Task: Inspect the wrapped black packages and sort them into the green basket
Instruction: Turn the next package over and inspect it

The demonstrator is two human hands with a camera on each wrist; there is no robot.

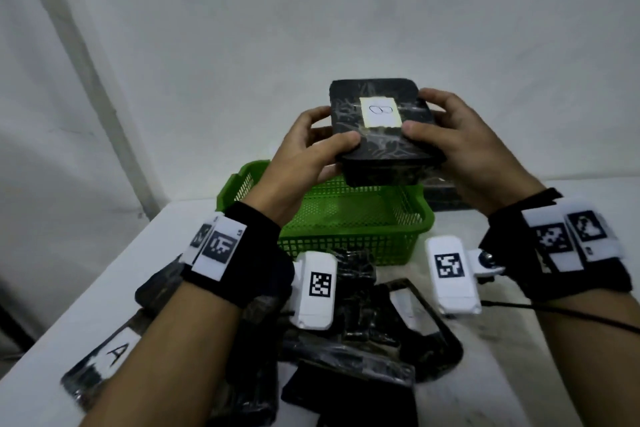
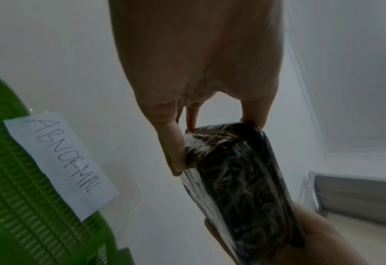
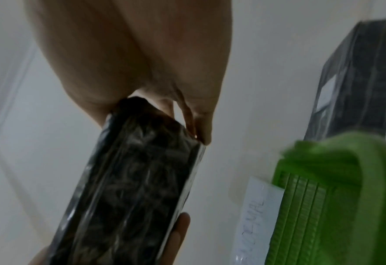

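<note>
A black package wrapped in clear film, with a white label marked "B", is held up in the air above the green basket. My left hand grips its left edge, thumb on top. My right hand grips its right edge the same way. The left wrist view shows the package edge-on between my fingers. In the right wrist view the package also runs edge-on under my fingers. The basket carries a paper label reading "ABNORMAL".
Several more wrapped black packages lie piled on the white table near me, one labelled "A". Another black package sits beyond the basket's right side. A white wall stands close behind the table.
</note>
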